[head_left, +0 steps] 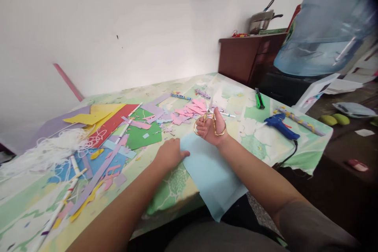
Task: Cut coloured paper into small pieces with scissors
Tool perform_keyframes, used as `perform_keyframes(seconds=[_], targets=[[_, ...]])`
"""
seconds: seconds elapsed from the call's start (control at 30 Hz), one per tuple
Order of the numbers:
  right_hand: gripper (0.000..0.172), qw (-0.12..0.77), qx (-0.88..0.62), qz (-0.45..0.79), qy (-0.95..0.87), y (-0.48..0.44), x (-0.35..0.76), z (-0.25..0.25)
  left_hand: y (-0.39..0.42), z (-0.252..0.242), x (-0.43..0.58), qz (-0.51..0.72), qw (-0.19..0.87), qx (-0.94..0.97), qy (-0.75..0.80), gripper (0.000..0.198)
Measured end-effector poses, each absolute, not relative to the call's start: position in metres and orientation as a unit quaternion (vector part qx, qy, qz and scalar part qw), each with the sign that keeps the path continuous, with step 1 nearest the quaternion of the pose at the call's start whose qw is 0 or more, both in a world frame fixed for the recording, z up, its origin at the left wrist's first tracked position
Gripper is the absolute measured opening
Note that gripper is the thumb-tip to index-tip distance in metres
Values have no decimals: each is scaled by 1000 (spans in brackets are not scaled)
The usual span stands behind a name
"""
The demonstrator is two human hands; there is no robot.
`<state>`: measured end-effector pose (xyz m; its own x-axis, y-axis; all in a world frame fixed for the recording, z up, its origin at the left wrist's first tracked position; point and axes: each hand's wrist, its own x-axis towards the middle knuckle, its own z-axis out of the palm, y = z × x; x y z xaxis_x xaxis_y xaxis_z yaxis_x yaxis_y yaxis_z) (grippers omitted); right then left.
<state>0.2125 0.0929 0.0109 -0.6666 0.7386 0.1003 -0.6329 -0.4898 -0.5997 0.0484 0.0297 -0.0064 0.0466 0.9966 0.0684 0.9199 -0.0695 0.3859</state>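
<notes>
A light blue sheet [211, 165], paper or thin foam, lies at the table's front edge, its lower part hanging over my lap. My left hand [171, 153] is at the sheet's left edge, thumb on top and fingers curled beside it. My right hand [211, 128] holds gold-handled scissors [220, 133] above the sheet's far end, palm turned up, with the blades pointing away from me. Just beyond lie pink scraps [193, 109]. How firmly the left fingers pinch the sheet is hidden.
Coloured sheets, strips and tangled white string [59, 147] cover the left side of the patterned tablecloth [174, 185]. At right lie a blue glue gun [282, 125], a green utility knife [260, 99] and a decorated stick [304, 121]. A large water bottle [321, 35] stands beyond the table.
</notes>
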Motion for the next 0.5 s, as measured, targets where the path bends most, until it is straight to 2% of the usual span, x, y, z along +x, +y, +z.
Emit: perform_keyframes(seconds=[0.17,0.3,0.37,0.5], targets=[[60,477,-143,782,-376,77,243,37,40,-1,40,279,207,626,698,13],[56,546,-258,655,-455,48,274,35,32,12,16,441,266,472,715,14],[51,531,-325,610,-490,28,288,21,21,21,3,529,292,381,700,14],[52,433,-423,570,-555,-16,301,-11,-13,29,-9,643,355,258,628,14]])
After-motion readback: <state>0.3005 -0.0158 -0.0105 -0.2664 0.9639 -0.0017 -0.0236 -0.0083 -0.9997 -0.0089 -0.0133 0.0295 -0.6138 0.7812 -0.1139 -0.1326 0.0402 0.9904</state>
